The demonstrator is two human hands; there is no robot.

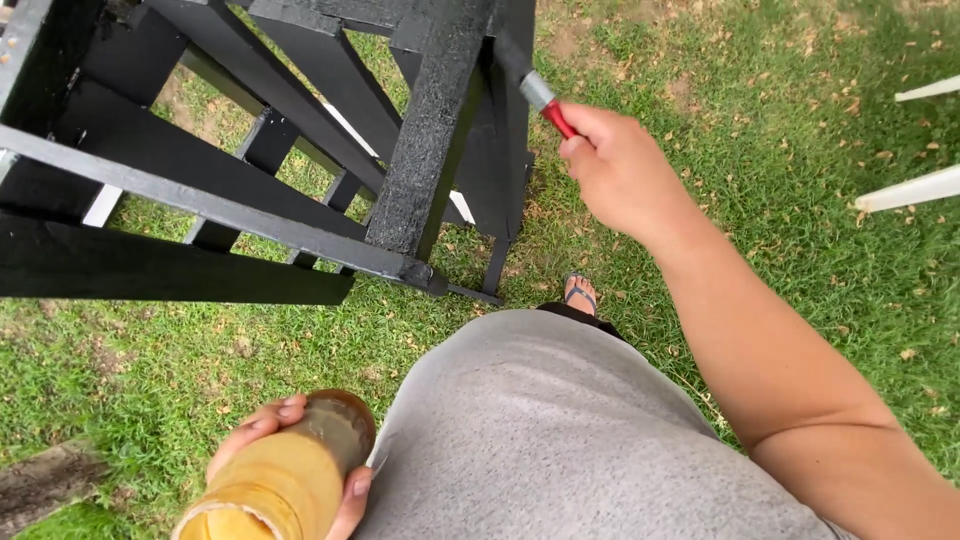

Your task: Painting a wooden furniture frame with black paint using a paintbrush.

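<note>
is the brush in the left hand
No, the right hand holds the brush against the black frame; the left hand holds a jar.

We get one view only, from a head-worn camera that looks steeply down and forward, close over our right hand (615,165) at upper centre and our left hand (290,470) at the bottom edge, with grass (800,200) beyond both.

Soft, even daylight with faint shadows, no glare; sharp throughout, slight wide-angle bending at the edges.
</note>
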